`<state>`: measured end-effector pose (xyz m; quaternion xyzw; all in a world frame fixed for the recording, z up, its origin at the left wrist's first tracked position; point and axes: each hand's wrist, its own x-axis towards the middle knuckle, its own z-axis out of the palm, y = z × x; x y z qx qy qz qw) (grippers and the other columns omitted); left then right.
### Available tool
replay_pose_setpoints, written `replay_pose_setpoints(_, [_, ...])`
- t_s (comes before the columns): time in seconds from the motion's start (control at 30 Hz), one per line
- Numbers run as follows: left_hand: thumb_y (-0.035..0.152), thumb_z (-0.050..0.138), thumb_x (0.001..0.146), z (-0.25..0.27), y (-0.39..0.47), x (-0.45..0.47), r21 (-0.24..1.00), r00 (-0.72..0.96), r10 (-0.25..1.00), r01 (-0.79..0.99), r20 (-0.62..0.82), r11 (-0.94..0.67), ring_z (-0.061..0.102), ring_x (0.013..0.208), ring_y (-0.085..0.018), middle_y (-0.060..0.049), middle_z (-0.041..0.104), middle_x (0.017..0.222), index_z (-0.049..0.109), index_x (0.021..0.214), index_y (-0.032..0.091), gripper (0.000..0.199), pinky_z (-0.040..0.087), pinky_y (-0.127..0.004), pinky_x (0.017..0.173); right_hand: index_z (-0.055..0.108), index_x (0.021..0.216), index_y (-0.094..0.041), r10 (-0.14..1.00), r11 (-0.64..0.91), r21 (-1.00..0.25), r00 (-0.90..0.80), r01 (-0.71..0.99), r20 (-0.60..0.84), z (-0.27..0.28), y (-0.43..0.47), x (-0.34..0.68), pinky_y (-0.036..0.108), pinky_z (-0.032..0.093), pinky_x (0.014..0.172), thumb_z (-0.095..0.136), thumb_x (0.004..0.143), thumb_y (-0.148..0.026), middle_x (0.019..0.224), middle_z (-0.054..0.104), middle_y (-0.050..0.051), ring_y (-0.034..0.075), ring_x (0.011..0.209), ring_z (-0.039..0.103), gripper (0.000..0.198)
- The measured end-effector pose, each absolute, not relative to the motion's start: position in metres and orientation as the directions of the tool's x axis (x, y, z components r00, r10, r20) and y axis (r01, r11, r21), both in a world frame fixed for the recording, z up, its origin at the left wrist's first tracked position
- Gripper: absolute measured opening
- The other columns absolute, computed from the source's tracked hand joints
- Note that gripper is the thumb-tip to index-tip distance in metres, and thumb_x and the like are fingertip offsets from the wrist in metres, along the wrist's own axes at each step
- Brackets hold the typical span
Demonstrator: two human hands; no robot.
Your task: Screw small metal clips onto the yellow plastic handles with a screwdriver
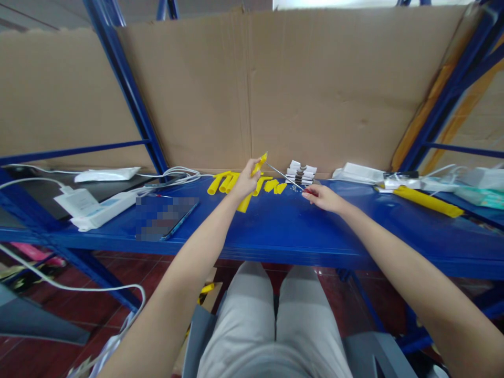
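Observation:
My left hand [248, 181] is closed around a yellow plastic piece [259, 164], held up above the blue shelf. My right hand [323, 197] grips the red handle of a screwdriver [286, 178]. Its long metal shaft slants up and left, with the tip close to the yellow piece; whether they touch, I cannot tell. Under and beside my left hand lie several yellow tube-like parts [214, 185], some partly hidden by it. Smaller yellow pieces [271, 185] rest between my hands. Behind the screwdriver are white pieces with dark middles [301, 172], set in a stack.
A tablet-like device [167, 218] lies left on the blue shelf [283, 226], near a white power strip [104, 210] and coiled white cables [179, 176]. At the right are a long yellow part [427, 201] and white packets [360, 173]. Cardboard [315, 89] walls the back.

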<state>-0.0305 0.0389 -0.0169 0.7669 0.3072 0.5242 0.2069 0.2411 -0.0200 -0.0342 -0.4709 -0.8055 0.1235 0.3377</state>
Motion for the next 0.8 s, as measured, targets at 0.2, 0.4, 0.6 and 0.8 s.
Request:
replay_pose_setpoints(0.2, [0.036,0.046,0.090,-0.0158,0.0332,-0.0278,0.686,0.249,0.741,0.280,0.623,-0.671,0.055,0.053,-0.009,-0.007,0.059,0.097,0.042,0.127,0.026,0.038,0.054,-0.032,0.059,0.044,0.075,-0.021,0.847,0.518,-0.591,-0.276,0.619,0.454,-0.0403,-0.0161,0.2432,0.027,0.040,0.049,0.058,0.072,-0.056,0.060,0.050,-0.003,0.013,0.050,0.049,0.038])
replay_pose_setpoints(0.4, [0.036,0.046,0.090,-0.0143,0.0329,-0.0269,0.694,0.240,0.736,0.244,0.633,-0.677,0.052,0.048,-0.007,-0.005,0.058,0.092,0.041,0.127,0.026,0.038,0.053,-0.030,0.055,0.050,0.074,-0.019,0.846,0.514,-0.515,-0.309,0.686,0.434,-0.0374,-0.0147,0.2432,0.027,0.039,0.053,0.050,0.078,-0.054,0.061,0.054,0.001,0.015,0.059,0.051,0.035])
replay_pose_setpoints(0.6, [0.034,0.044,0.091,-0.0124,0.0313,-0.0257,0.738,0.205,0.789,0.281,0.579,-0.614,0.049,0.043,-0.007,-0.004,0.058,0.085,0.038,0.128,0.025,0.039,0.054,-0.033,0.053,0.047,0.067,-0.020,0.830,0.538,-0.497,-0.326,0.681,0.453,-0.0363,-0.0178,0.2393,0.026,0.037,0.051,0.050,0.077,-0.056,0.055,0.051,-0.001,0.013,0.053,0.049,0.038])
replay_pose_setpoints(0.8, [0.036,0.045,0.091,-0.0146,0.0337,-0.0271,0.628,0.242,0.681,0.265,0.691,-0.732,0.064,0.091,-0.020,-0.007,0.061,0.100,0.041,0.129,0.025,0.039,0.051,-0.041,0.086,0.049,0.078,-0.021,0.841,0.513,-0.550,-0.255,0.659,0.478,-0.0413,-0.0162,0.2406,0.027,0.038,0.051,0.056,0.072,-0.058,0.057,0.052,-0.002,0.014,0.052,0.049,0.039])
